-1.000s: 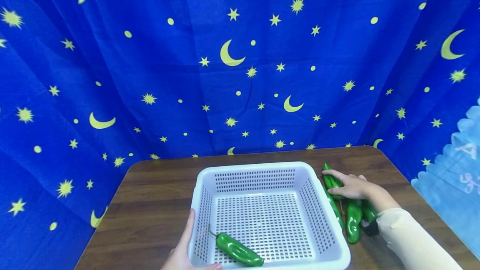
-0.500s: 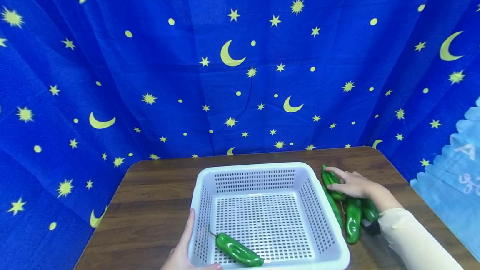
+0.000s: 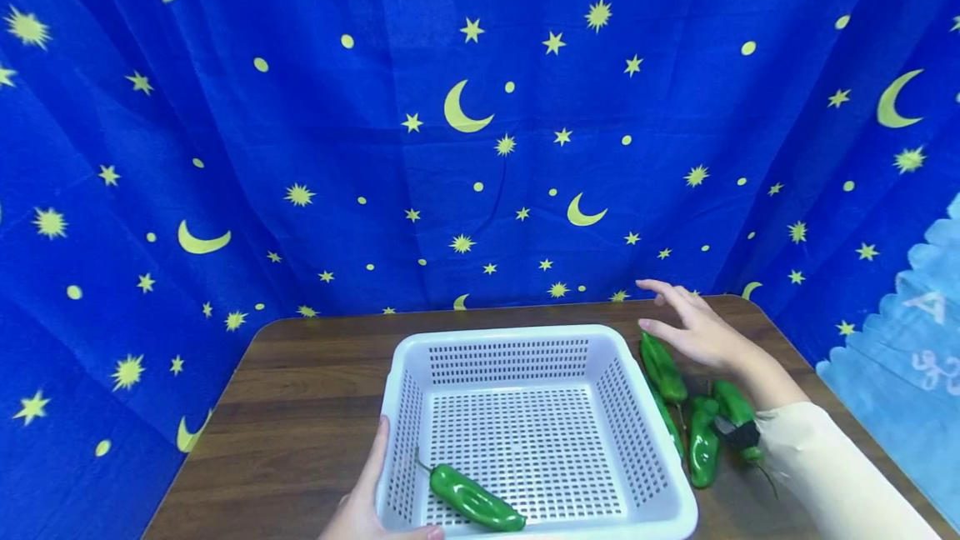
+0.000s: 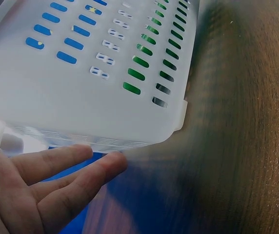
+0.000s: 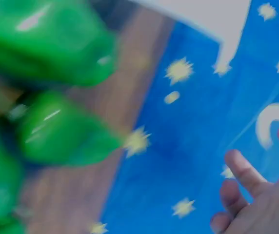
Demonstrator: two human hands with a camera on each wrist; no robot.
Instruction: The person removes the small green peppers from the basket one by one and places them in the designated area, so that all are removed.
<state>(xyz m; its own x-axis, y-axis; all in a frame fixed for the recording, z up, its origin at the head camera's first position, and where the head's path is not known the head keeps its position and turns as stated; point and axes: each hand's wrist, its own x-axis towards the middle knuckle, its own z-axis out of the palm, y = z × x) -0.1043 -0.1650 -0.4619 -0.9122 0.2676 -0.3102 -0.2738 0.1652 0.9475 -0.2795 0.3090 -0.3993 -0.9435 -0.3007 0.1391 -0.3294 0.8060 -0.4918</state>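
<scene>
A shiny green chili pepper (image 3: 477,500) lies in the near left part of the white perforated plastic basket (image 3: 611,336). My left hand (image 3: 363,490) rests against the basket's near left corner; in the left wrist view its fingers lie nearly straight along the wall. My right hand (image 3: 697,327) hovers empty, fingers spread, above a group of several green peppers to the basket's right. The far pepper (image 3: 663,369) sits just below the thumb; another pepper (image 3: 703,442) lies nearer. The right wrist view is blurred and shows the peppers apart from the fingers.
The basket stands on a dark wooden table (image 3: 300,423). A blue curtain (image 3: 337,148) with moons and stars hangs behind and on both sides. Light blue fabric (image 3: 918,357) is at the right. A small black device (image 3: 737,432) sits at my right wrist.
My right hand has lifted off the peppers, up and away, and its fingers have spread. The far pepper shows more fully. My left hand, the basket and its pepper have stayed in place.
</scene>
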